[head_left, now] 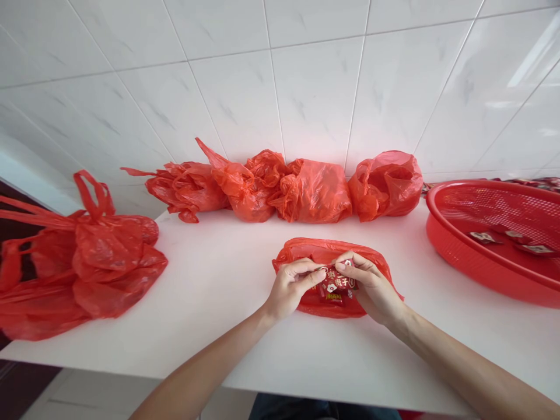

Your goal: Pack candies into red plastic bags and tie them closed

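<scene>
A small red packet [336,283] with white and gold print is pinched between both my hands over an open red plastic bag [324,252] lying on the white table [219,274]. My left hand [291,289] grips the packet's left side with curled fingers. My right hand [371,289] holds its right side, thumb and fingers closed on it. More small packets show just beneath, inside the bag.
Several tied red plastic bags [284,186] line the tiled wall at the back. A pile of red bags [83,262] lies at the table's left edge. A round red plastic basket [494,233] with a few packets [483,237] in it stands at the right.
</scene>
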`<state>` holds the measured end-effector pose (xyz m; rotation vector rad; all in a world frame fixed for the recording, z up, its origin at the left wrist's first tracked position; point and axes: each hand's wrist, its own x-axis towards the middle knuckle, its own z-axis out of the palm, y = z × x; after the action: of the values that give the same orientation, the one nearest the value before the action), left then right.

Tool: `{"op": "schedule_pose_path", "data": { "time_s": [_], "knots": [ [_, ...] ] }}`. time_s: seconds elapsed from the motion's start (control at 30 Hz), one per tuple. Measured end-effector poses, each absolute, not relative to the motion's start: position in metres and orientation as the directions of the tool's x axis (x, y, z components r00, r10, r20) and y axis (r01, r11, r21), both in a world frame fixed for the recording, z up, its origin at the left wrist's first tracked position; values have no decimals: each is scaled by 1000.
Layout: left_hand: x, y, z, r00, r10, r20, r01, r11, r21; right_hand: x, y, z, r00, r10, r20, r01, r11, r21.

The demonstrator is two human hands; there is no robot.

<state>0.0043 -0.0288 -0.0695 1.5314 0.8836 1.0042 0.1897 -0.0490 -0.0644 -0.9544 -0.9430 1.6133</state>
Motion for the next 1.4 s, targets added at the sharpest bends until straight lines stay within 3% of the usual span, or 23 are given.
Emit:
{"op": "schedule_pose_path", "data": {
  "time_s": [0.43, 0.57, 0.67, 0.77, 0.93, 1.4],
  "knots": [
    [3, -25, -74, 304, 950, 72, -2, -75, 997, 197, -46, -72, -168, 984, -56, -226, -94, -970],
    [2, -24, -74, 279, 959, 51, -3, -53, 999, 199, -45, -68, -126, 991, -49, -111, -63, -992],
    [1, -23, -74, 223, 972, 69, 28, -77, 997, 206, -41, -67, -137, 990, 40, 30, 44, -999],
    [-1, -21, -75, 161, 984, 83, 80, -96, 992, 215, -38, -70, -209, 970, 126, 270, 181, -946],
    [-3, -17, -78, 170, 980, 100, 160, -127, 979, 219, -39, -75, -383, 920, 88, 559, 307, -771],
    [-9, -8, -94, 208, 971, 117, 374, -189, 908, 223, -25, -85, -305, 946, 107, 723, 304, -620]
  ]
}}
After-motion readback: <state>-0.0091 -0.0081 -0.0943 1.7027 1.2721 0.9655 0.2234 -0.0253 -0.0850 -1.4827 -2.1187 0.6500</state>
